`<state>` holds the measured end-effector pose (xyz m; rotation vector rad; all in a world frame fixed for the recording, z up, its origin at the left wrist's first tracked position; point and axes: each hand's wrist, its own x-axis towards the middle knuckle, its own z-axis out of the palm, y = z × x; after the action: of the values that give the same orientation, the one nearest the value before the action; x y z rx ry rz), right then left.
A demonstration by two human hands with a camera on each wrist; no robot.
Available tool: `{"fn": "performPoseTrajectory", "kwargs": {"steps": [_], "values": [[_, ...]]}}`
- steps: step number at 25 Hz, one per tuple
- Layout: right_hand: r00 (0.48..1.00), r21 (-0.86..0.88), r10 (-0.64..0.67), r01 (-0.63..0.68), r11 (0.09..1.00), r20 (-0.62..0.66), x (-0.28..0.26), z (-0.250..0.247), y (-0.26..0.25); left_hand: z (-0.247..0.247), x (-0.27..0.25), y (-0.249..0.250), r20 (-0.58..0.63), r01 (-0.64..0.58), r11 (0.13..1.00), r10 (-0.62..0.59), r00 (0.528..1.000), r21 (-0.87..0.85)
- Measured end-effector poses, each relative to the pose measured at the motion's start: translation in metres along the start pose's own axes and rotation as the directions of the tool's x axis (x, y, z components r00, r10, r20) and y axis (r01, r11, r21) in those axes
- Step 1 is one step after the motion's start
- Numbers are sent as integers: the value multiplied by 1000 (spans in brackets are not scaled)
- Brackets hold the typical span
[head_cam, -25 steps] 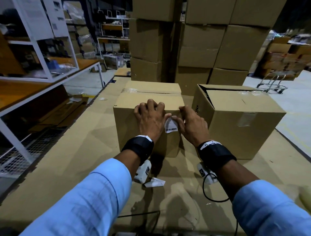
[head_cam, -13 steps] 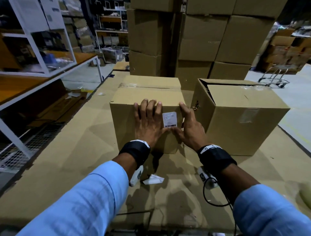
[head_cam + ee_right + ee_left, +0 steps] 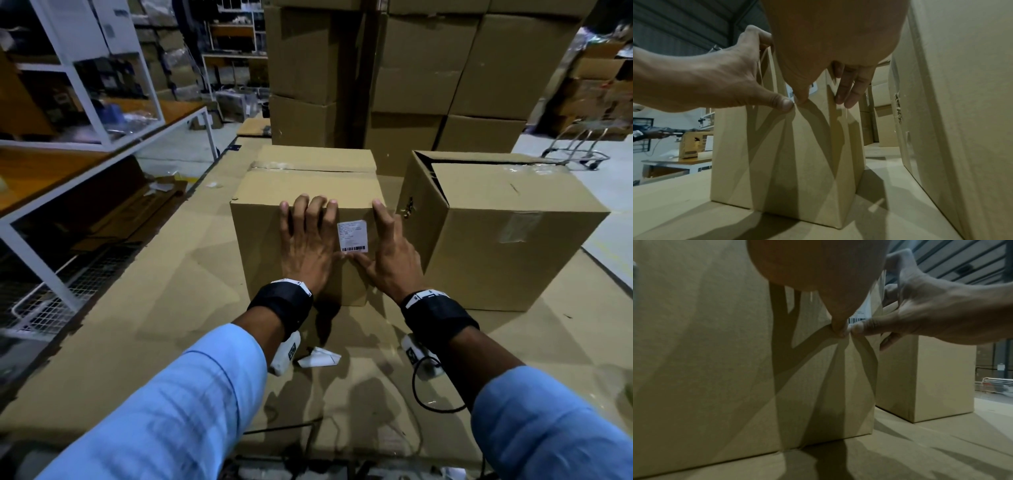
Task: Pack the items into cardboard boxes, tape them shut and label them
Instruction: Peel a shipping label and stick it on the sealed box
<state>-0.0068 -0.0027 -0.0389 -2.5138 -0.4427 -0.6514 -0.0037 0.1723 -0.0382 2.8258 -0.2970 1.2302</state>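
A closed, taped cardboard box (image 3: pixel 301 185) stands in the middle of the cardboard-covered surface. A white barcode label (image 3: pixel 352 236) lies flat on its near face, high and towards the right. My left hand (image 3: pixel 308 246) presses flat on that face left of the label, fingertips at the top edge. My right hand (image 3: pixel 390 253) is spread to the label's right. Both thumbs meet just below the barcode (image 3: pixel 858 319). The left wrist view shows the right hand (image 3: pixel 931 308) beside the label; the right wrist view shows the left hand (image 3: pixel 705 81) and the label (image 3: pixel 791 91) partly hidden behind my thumb.
A second box (image 3: pixel 496 233) with its top flap ajar stands close on the right. Tall stacked boxes (image 3: pixel 428 68) wall off the back. A white shelf rack (image 3: pixel 85 85) fills the left. A crumpled paper scrap (image 3: pixel 318 358) lies under my wrists. A metal trolley (image 3: pixel 579 154) is far right.
A second ago the label curled loose between my hands; now it lies flat on the box face. My fingers have straightened and both hands have spread apart beside it.
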Motion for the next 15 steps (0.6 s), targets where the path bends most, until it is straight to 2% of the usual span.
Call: {"fn": "performPoseTrajectory", "kwargs": {"steps": [9, 13, 15], "values": [[999, 102, 6, -10, 995, 34, -6, -9, 7, -8, 1, 3, 27, 24, 1000, -24, 999, -15], [991, 168, -10, -13, 986, 134, -7, -18, 10, -8, 0, 4, 50, 41, 999, -40, 998, -17], [988, 145, -6, -17, 989, 153, -5, -22, 10, -6, 1, 7, 59, 44, 999, -43, 997, -19]]}}
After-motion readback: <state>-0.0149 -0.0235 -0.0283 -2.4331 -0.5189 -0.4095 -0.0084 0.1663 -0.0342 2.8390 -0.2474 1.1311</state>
